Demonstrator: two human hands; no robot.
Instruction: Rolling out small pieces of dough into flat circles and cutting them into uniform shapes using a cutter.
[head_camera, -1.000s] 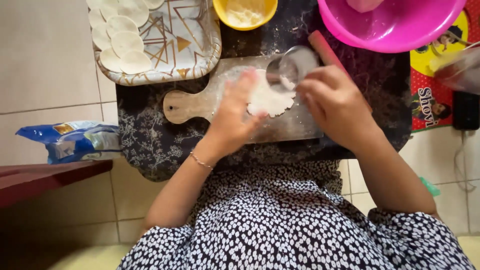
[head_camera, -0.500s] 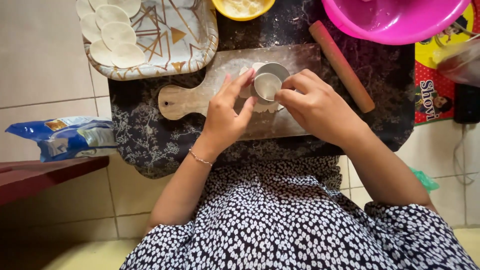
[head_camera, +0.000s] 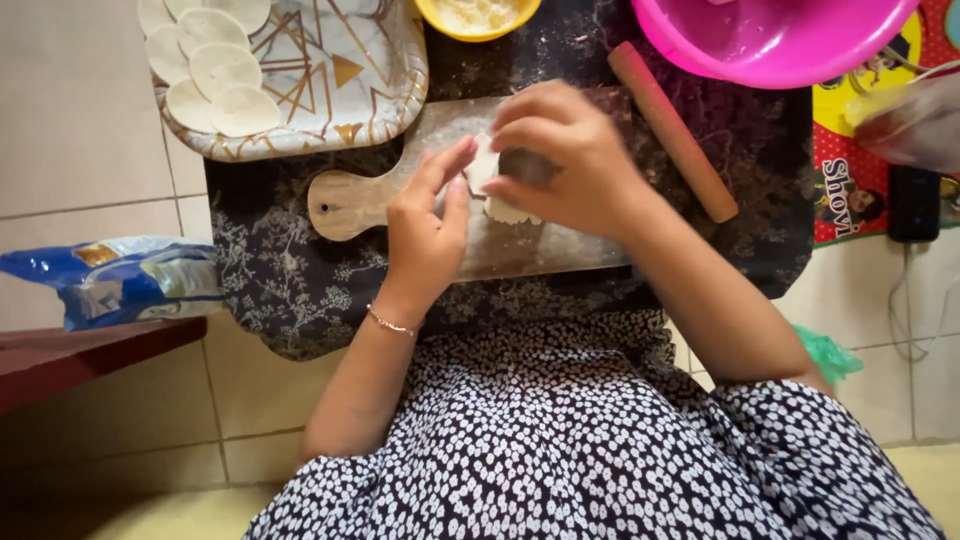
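Head view, looking down. Landmark: wooden board (head_camera: 400, 200), lying on a dark floral cloth (head_camera: 290, 280) spread over the tiled floor (head_camera: 80, 130).

Right hand (head_camera: 565, 160): over the middle of the board, fingers curled down around a small round cutter (head_camera: 525, 165); only a dark patch of the cutter shows between the fingers, so its rim cannot be read. Grip closed on it.

Left hand (head_camera: 430, 235): on the near-left part of the board, fingers loosely extended and narrow, tips touching the edge of the pale dough sheet (head_camera: 495, 195). It grips nothing; it steadies.

Dough sheet: flat on the board, mostly hidden under the right hand.

Tray (head_camera: 350, 90), patterned, just beyond the board's handle end: several cut dough rounds (head_camera: 215, 65) laid overlapping at its far-left side.

Rolling pin (head_camera: 672, 130): right of the board, tilted, untouched. Pink bowl (head_camera: 770, 40) and yellow bowl (head_camera: 478, 15) beyond the board.

Judgement: step in hand is stamping a round from the sheet. Next move calls for even downward pressure, then a clean lift without tearing.
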